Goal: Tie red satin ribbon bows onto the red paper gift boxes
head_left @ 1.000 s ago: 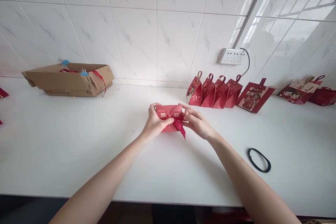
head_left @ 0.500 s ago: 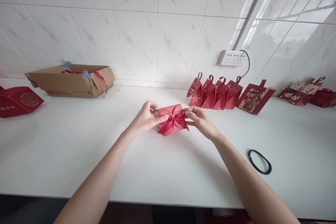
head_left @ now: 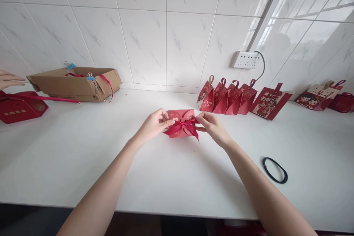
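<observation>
A small red gift box (head_left: 181, 132) with gold print sits on the white table in front of me, its curved flaps folded over the top. A dark red satin ribbon (head_left: 184, 125) is tied in a bow across it, the tails hanging to either side. At the box's left side, my left hand (head_left: 155, 124) is closed, its thumb and fingers pinching the bow's left loop. My right hand (head_left: 211, 125) pinches the right loop between thumb and forefinger, its other fingers by the box's right side.
A cardboard box (head_left: 72, 84) with binder clips and ribbon stands back left. Beside it, another person's hand (head_left: 9, 80) is over a red hexagonal box (head_left: 22, 110). Several red gift bags (head_left: 221, 99) line the wall, below a power strip (head_left: 246, 60). A black loop (head_left: 275, 170) lies right.
The gift box has turned to sit straighter and flatter, and the bow's loops are spread sideways. Another person's hand and a length of red ribbon have appeared over the hexagonal box at left.
</observation>
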